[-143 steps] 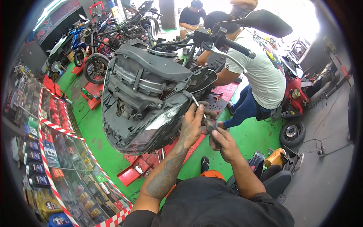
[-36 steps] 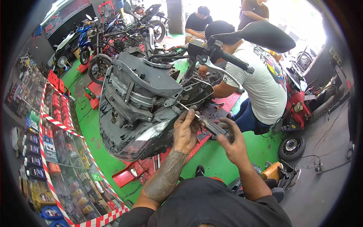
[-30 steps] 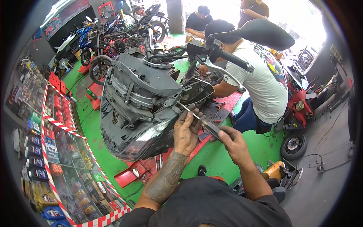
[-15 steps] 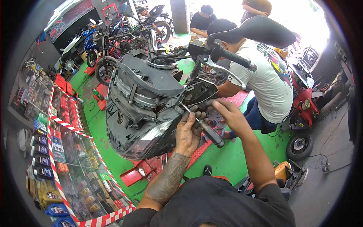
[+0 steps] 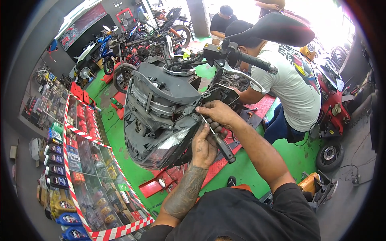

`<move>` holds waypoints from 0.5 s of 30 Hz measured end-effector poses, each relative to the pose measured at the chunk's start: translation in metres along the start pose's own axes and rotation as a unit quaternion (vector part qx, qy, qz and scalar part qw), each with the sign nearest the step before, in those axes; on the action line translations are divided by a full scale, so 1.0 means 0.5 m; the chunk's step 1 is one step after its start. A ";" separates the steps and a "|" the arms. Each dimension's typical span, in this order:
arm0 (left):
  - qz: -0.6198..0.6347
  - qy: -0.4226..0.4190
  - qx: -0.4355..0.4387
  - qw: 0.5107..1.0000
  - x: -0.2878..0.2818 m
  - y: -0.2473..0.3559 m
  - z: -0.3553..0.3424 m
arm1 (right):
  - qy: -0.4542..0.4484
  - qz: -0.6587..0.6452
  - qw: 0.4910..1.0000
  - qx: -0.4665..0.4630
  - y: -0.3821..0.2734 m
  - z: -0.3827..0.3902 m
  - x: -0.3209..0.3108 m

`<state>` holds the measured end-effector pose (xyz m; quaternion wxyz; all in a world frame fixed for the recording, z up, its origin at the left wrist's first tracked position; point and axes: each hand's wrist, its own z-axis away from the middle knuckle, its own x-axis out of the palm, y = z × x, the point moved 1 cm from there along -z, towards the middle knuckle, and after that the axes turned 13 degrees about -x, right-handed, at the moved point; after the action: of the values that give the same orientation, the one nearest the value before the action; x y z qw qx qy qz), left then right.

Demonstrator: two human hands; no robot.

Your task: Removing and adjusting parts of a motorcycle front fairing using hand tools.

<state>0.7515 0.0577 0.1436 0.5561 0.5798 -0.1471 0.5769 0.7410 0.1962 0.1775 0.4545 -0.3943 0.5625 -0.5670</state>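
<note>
A screwdriver with a dark handle and thin bright shaft lies across my left hand, which grips it palm up. Its shaft points up and left at the side of the motorcycle's front fairing. Just above the shaft, my right hand reaches over from the right, thumb and forefinger pinched against the fairing's edge. Whatever sits between those fingertips is too small to make out. Below my hands is the headlight. The handlebar grip and brake lever extend over to the right.
Beyond the handlebar a person in a white shirt bends over the motorcycle. A glass display case with red-and-white tape runs along the left. A red tray rests low under the fairing; a loose wheel lies at right.
My right hand has moved left, from above the screwdriver's handle to the fairing's edge, and its fingers have closed. My left hand still grips the screwdriver. The whole view has shifted slightly.
</note>
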 end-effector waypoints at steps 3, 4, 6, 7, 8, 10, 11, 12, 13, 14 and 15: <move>-0.049 -0.045 -0.029 0.997 0.004 -0.024 0.018 | 0.019 -0.006 0.998 -0.056 0.000 0.002 0.009; -0.071 -0.051 -0.046 0.995 0.002 -0.035 0.025 | 0.021 -0.007 0.998 -0.057 0.007 0.002 0.005; -0.107 -0.048 -0.057 0.991 -0.005 -0.042 0.043 | 0.033 -0.039 0.997 -0.061 0.032 0.006 -0.011; -0.140 -0.041 -0.066 0.987 -0.014 -0.036 0.051 | 0.033 -0.041 0.997 -0.061 0.033 0.016 -0.016; -0.131 -0.056 -0.054 0.988 -0.019 -0.031 0.059 | 0.026 -0.140 0.988 -0.058 0.029 0.037 -0.026; -0.129 -0.046 -0.049 0.989 -0.010 -0.015 0.057 | 0.025 -0.236 0.970 -0.054 0.049 0.079 -0.056; -0.125 -0.032 -0.037 0.991 -0.003 -0.008 0.052 | 0.039 -0.310 0.949 -0.048 0.073 0.099 -0.072; -0.103 -0.042 -0.034 0.993 0.007 0.000 0.040 | 0.053 -0.382 0.922 -0.042 0.093 0.120 -0.087; -0.100 -0.043 -0.037 0.993 0.013 0.002 0.024 | 0.055 -0.398 0.915 -0.044 0.099 0.149 -0.103; -0.095 -0.056 -0.025 0.994 0.019 0.007 0.009 | 0.057 -0.417 0.906 -0.044 0.111 0.173 -0.118; -0.090 -0.070 -0.013 0.993 0.024 0.011 -0.002 | 0.059 -0.435 0.897 -0.044 0.121 0.196 -0.129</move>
<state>0.7502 0.0622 0.1559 0.6016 0.6223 -0.1399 0.4808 0.8572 0.2333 0.1267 0.1101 -0.5850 0.3851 -0.7052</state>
